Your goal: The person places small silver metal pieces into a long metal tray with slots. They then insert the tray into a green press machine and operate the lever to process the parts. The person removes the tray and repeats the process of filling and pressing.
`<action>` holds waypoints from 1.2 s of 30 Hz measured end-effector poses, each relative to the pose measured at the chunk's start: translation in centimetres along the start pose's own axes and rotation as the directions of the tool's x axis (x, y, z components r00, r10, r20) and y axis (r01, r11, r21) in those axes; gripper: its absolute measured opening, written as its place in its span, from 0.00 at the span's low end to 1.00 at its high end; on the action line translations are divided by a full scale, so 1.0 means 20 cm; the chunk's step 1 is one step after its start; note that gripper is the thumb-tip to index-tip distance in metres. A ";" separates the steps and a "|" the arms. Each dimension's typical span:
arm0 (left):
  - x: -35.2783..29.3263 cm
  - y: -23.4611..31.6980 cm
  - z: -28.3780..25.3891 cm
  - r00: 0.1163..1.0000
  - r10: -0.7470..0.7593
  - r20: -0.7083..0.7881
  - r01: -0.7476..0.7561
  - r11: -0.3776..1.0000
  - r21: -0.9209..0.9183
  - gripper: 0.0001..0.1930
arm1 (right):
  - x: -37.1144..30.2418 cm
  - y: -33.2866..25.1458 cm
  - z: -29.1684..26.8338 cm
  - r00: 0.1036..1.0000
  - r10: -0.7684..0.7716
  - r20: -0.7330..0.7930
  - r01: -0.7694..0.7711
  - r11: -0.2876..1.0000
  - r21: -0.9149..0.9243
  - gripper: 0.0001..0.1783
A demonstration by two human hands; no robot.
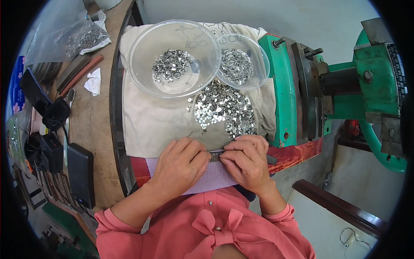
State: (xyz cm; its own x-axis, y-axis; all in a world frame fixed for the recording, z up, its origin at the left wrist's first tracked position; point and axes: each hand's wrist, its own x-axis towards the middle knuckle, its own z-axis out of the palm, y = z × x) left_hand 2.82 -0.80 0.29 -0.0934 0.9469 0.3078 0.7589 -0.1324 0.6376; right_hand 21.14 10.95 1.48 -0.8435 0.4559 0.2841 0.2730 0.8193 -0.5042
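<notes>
A narrow dark slotted metal bar (pixel 214 156) lies at the near edge of the cloth, between my two hands. My left hand (pixel 180 163) is closed around the bar's left end, its fingers curled. At the other end, my right hand (pixel 248 162) has thumb and fingertips pinched together; whatever is in the pinch is too small to make out. Just beyond my hands a heap of small shiny metal discs (pixel 224 108) spreads over the beige cloth (pixel 151 125). Small metal pieces sit in the large clear bowl (pixel 133 71), and pin-like ones in the smaller clear bowl (pixel 264 64).
A green machine press (pixel 286 95) stands close on the right, with a green handwheel (pixel 375 146) beyond. To the left, a wooden bench (pixel 99 142) holds a black power bank (pixel 81 175), files and a plastic bag of metal pieces (pixel 84 39). A lilac cloth (pixel 211 177) hangs before me.
</notes>
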 end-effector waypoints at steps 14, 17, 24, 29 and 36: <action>0.01 0.00 -0.01 0.998 0.007 0.055 -0.008 1.000 0.012 0.14 | 0.04 -0.05 -0.01 0.993 -0.112 0.032 0.116 0.975 -0.188 0.10; 0.00 0.00 -0.02 0.995 -0.002 0.096 -0.001 0.999 0.035 0.12 | 0.02 -0.08 0.00 0.993 -0.111 0.025 0.114 0.959 -0.261 0.08; -0.01 -0.01 -0.02 0.995 0.012 0.102 -0.014 1.000 0.018 0.10 | -0.02 -0.07 -0.06 0.997 -0.055 -0.056 0.039 0.969 -0.245 0.09; -0.02 -0.01 0.00 0.997 0.013 0.082 -0.014 1.000 0.010 0.08 | -0.08 -0.04 -0.07 0.991 0.004 -0.133 -0.035 0.973 -0.228 0.10; -0.01 -0.01 -0.04 0.995 -0.048 0.088 0.051 0.998 -0.035 0.15 | -0.10 -0.03 -0.03 0.993 0.012 -0.118 -0.033 0.984 -0.174 0.11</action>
State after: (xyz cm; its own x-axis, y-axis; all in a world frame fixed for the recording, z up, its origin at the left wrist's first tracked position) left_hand 2.10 -1.14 0.74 -0.0722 0.9743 0.2135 0.7300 -0.0943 0.6770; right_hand 22.95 9.83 1.77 -0.7794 0.5038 0.3725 0.3767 0.8519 -0.3639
